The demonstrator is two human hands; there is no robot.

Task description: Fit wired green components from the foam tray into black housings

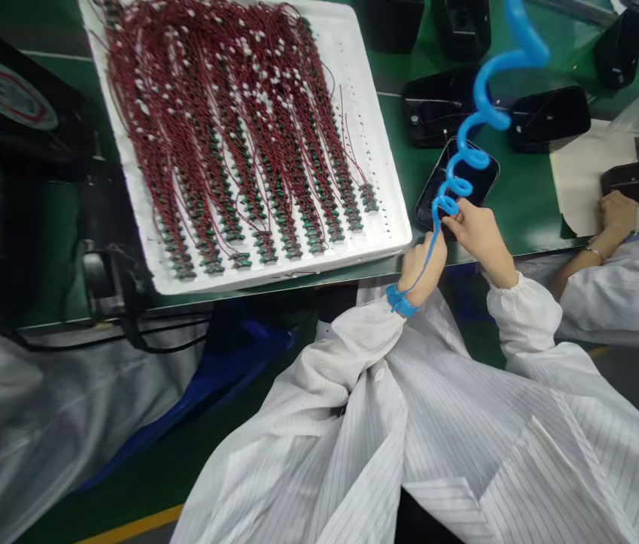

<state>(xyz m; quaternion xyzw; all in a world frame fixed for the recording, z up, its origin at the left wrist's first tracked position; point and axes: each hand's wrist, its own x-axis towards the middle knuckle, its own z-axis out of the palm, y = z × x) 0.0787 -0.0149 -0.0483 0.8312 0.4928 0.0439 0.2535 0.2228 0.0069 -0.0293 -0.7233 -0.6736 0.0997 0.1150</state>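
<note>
Case (483, 180) lies just right of the tray (379, 227). Left hand (424, 270) and right hand (479, 233) are at its near edge; whether pinching, cannot tell. Judged light, stiff, slick; hold opposite rims.

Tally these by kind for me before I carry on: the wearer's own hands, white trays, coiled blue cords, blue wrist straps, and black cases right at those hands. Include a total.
Own hands, left hand and right hand: 2
White tray: 1
Coiled blue cord: 1
Blue wrist strap: 1
Black case at the hands: 1
Total: 6
</note>
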